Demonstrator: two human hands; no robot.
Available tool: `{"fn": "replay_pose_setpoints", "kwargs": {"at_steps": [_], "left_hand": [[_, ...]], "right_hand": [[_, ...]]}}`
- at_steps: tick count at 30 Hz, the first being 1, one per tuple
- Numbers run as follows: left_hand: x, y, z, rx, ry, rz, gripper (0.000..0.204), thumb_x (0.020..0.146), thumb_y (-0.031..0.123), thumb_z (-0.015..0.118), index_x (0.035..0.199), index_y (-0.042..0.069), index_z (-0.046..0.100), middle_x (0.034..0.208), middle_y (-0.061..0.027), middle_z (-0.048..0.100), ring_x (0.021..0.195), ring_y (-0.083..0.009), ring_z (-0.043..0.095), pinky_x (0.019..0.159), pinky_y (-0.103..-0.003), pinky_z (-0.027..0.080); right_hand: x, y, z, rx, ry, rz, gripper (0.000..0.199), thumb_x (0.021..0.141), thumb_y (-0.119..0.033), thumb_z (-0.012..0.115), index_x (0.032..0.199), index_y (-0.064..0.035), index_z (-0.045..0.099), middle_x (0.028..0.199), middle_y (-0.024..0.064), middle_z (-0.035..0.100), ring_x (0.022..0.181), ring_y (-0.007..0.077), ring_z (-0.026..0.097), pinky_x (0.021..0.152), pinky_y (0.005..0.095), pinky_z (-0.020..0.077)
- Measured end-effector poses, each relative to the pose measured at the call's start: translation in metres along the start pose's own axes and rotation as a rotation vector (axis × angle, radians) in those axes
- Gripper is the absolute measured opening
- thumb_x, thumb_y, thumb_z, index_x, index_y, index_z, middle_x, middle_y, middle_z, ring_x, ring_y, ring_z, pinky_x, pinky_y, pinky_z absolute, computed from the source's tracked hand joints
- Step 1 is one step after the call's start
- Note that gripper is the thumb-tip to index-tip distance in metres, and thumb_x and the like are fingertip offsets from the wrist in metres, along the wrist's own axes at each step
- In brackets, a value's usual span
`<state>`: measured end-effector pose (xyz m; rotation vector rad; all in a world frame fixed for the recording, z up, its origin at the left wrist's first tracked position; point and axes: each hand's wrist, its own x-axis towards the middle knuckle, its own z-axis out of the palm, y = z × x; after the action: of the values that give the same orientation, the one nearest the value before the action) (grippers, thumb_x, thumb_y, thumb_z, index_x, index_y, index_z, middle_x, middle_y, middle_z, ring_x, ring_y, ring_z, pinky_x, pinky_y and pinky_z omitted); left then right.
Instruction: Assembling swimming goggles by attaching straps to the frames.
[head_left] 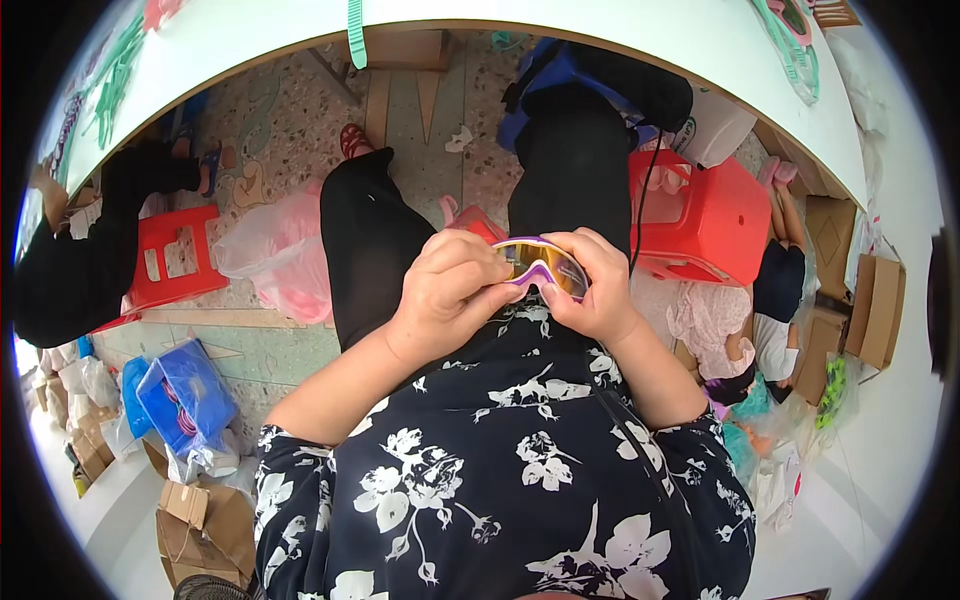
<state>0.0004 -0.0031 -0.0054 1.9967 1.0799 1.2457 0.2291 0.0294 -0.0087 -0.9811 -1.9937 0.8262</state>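
Swim goggles [566, 268] with a purple and white frame and a shiny amber lens are held above my lap, between both hands. My left hand [450, 290] closes on their left end, its fingertips pressed together at the lens edge and covering that side. On the opposite end, my right hand [598, 287] grips the frame, fingers along the top and thumb below near the nose piece. Whether a small part sits between my left fingertips is hidden.
A white table [610, 40] curves across the far side, with green straps [357, 35] on it. Red stools [700, 215] stand left and right. Also around are a blue bin [187, 395], cardboard boxes [205, 535], plastic bags and other people.
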Motion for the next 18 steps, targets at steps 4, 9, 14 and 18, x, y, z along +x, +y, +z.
{"fn": "replay_pose_setpoints", "kwargs": {"at_steps": [4,9,14,18], "left_hand": [[0.031,-0.006,0.009,0.123,-0.008,0.152,0.038,0.073,0.023,0.086,0.103,0.008,0.069,0.104,-0.0055,0.067,0.097,-0.0281,0.064,0.090,-0.042,0.048],[0.034,-0.001,0.003,0.212,-0.158,-0.043,0.059,0.075,0.040,0.083,0.119,0.007,0.061,0.116,-0.0135,0.060,0.098,-0.0322,0.063,0.089,-0.044,0.050],[0.040,-0.002,0.009,0.233,-0.247,-0.004,0.059,0.077,0.038,0.082,0.120,0.005,0.059,0.113,-0.0162,0.060,0.094,-0.0343,0.063,0.080,-0.042,0.053],[0.047,-0.007,0.016,0.262,-0.248,0.025,0.052,0.079,0.033,0.080,0.117,0.005,0.059,0.108,-0.0152,0.061,0.089,-0.0324,0.064,0.076,-0.041,0.054]], "right_hand": [[0.011,0.007,-0.025,-0.142,0.026,-0.091,0.047,0.065,-0.019,0.080,0.105,0.0013,0.066,0.078,0.0125,0.063,0.063,0.0262,0.063,0.058,0.0329,0.0518],[0.005,0.008,-0.016,-0.104,0.031,-0.063,0.052,0.063,-0.017,0.075,0.109,0.0037,0.066,0.083,0.0144,0.065,0.067,0.0279,0.062,0.061,0.0344,0.0515],[0.005,0.010,-0.012,-0.076,0.032,-0.044,0.052,0.063,-0.018,0.076,0.109,0.0033,0.066,0.084,0.0146,0.065,0.067,0.0284,0.063,0.061,0.0339,0.0516],[0.005,0.016,-0.012,-0.073,0.029,-0.019,0.052,0.064,-0.019,0.077,0.109,0.0027,0.065,0.085,0.0145,0.065,0.068,0.0280,0.063,0.062,0.0336,0.0518]]}}
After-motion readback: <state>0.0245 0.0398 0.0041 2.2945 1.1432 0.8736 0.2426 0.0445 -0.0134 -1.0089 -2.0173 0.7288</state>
